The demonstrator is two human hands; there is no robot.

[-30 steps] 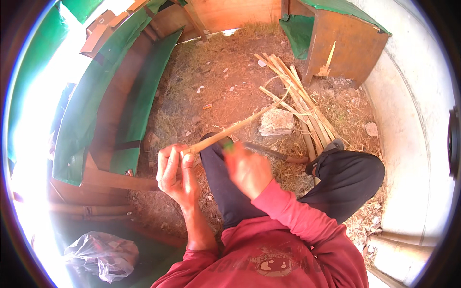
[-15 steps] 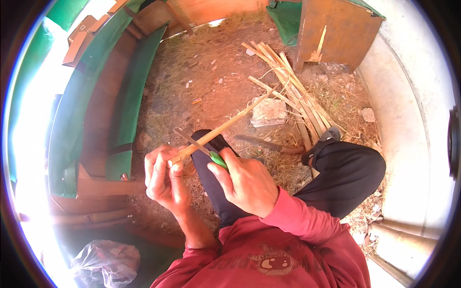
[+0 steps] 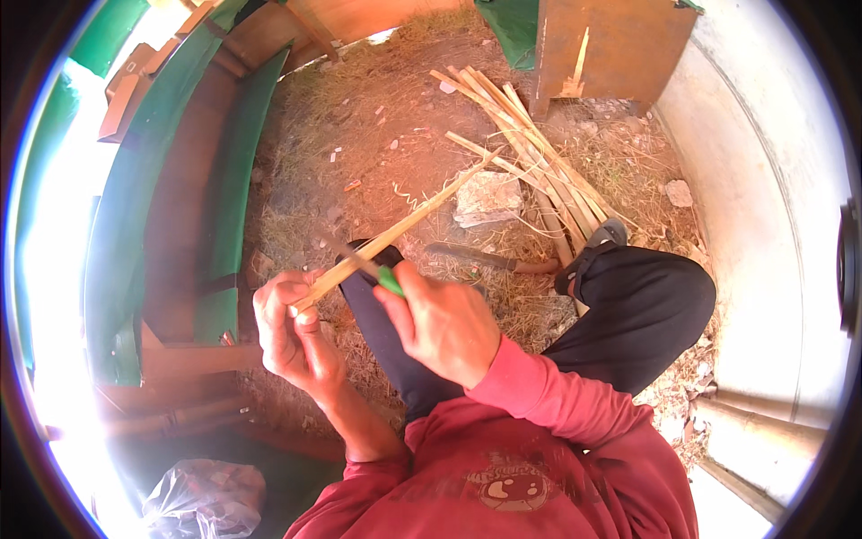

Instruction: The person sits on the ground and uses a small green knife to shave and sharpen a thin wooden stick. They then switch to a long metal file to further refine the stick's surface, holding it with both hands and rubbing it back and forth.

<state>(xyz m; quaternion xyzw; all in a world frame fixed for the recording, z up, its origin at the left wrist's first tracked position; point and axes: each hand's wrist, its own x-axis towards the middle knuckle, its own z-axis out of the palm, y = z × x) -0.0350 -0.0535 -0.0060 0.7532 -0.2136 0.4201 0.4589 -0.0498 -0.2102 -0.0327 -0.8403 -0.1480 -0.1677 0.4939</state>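
My left hand (image 3: 296, 334) pinches the near end of a long pale bamboo strip (image 3: 384, 238), which slants up and away to the right over my knee. In my right hand (image 3: 446, 325) is a knife (image 3: 388, 280) with a green handle. Its blade, smeared by motion, crosses the strip a little beyond my left fingers. A thin curled shaving (image 3: 409, 195) hangs by the strip's far half. Beyond my right foot, a bundle of similar split strips (image 3: 539, 148) lies on the ground.
A big-bladed knife (image 3: 480, 255) with a brown handle rests on the ground between my legs, near a pale stone block (image 3: 488, 198). Green-covered wooden benches (image 3: 238, 180) line the left. A wooden panel (image 3: 606, 54) stands far right, and a clear plastic bag (image 3: 206, 499) sits lower left.
Both hands have shifted slightly left and nearer with the strip and knife. The curled shaving now shows beside the strip. The view has moved a little too.
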